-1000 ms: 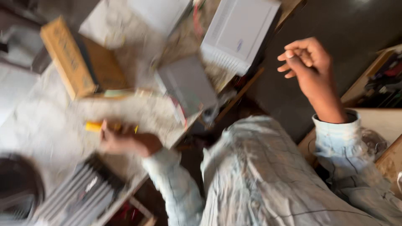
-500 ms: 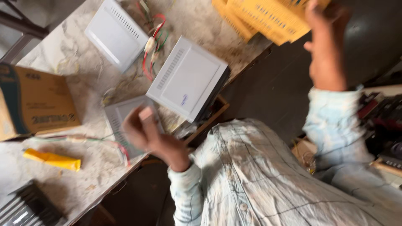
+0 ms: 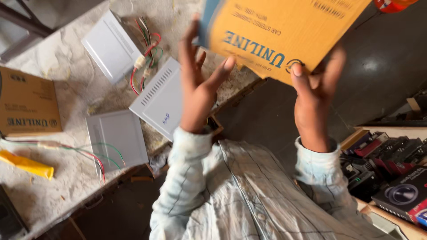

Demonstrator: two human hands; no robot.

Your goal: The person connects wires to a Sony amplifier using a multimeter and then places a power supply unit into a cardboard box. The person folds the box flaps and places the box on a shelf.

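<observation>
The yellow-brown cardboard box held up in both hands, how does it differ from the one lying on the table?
The held cardboard box is raised and tilted between the left hand and right hand; the cardboard box on the table lies flat, untouched, beside coloured wires. Both are yellow-brown with dark print.

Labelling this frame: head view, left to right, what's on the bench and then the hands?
Brown carton → yellow tool → three white units (near, far, middle) → left hand → right hand, both on the raised cardboard box.

I wear a pale blue-grey shirt point(image 3: 249, 195) with thin dark check lines, its long sleeves buttoned at the cuffs above my bare hands.
</observation>
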